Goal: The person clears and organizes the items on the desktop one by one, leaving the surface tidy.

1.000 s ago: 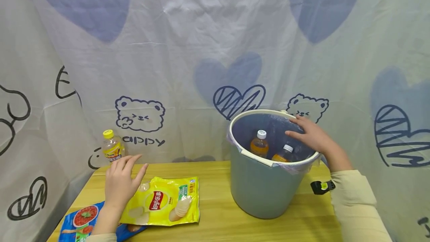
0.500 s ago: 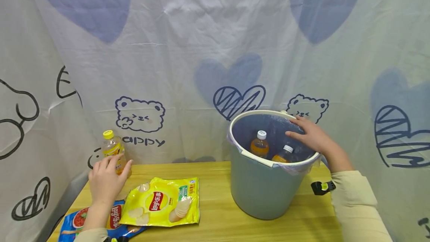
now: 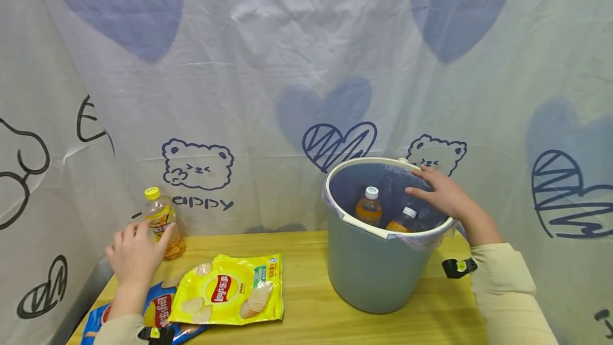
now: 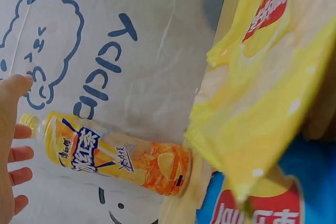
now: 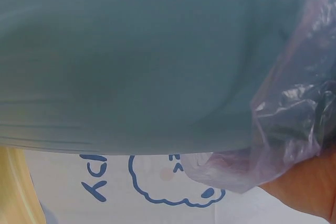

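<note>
My left hand (image 3: 135, 252) is beside an upright iced tea bottle (image 3: 174, 245) with a yellow cap and a little orange liquid at its bottom. Its fingers are spread and loosely bent, and in the left wrist view a gap separates them from the bottle (image 4: 123, 156). My right hand (image 3: 442, 193) grips the right rim of a grey-blue bin (image 3: 378, 276), thumb inside; its other fingers are partly hidden. Two white-capped bottles of orange drink, one standing (image 3: 369, 211) and one leaning (image 3: 402, 222), are in the bin.
A yellow Lay's chip bag (image 3: 230, 289) lies partly over a blue Lay's bag (image 3: 158, 307) on the wooden table (image 3: 306, 281). A clear lilac liner (image 5: 283, 124) folds over the bin's rim. A printed cloth (image 3: 268, 185) hangs close behind the table.
My left hand has moved left and down from over the chip bags to the near side of the yellow-capped bottle, uncovering more of both. The right hand stays at the bin's rim.
</note>
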`<state>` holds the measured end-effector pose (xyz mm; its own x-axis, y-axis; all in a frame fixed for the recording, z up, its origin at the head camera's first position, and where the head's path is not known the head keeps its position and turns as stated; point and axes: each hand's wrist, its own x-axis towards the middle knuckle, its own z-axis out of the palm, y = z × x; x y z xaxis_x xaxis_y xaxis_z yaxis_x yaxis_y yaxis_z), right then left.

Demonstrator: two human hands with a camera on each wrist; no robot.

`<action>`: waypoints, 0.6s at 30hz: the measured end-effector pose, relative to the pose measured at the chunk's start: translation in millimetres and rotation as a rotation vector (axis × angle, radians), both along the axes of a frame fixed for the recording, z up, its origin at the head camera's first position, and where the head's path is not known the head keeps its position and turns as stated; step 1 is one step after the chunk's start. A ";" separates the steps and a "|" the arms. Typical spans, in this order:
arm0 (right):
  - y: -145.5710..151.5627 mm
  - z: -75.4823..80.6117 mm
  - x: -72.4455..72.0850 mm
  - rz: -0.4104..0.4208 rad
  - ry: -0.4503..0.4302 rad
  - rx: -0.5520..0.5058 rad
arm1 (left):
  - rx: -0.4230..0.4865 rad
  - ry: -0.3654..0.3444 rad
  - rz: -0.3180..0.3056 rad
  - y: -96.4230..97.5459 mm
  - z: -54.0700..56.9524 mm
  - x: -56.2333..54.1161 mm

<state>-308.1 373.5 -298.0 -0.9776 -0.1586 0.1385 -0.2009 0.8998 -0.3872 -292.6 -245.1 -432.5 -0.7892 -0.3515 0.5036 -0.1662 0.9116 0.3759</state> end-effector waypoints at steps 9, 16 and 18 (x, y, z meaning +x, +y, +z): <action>1.4 0.2 -0.1 -0.002 0.000 0.000 | 0.035 -0.153 0.042 -15.8 7.1 -13.1; 1.9 -0.6 -1.1 -0.003 -0.001 0.000 | 0.050 -0.196 0.057 -28.4 8.5 -24.5; 1.7 -0.9 -1.1 -0.001 0.000 0.002 | 0.058 -0.219 0.063 -31.0 8.9 -27.8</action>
<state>-309.3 375.3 -298.9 -0.9778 -0.1575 0.1379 -0.1995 0.9009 -0.3854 -320.5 -276.1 -423.6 -0.8528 -0.4270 0.3006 -0.3057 0.8749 0.3756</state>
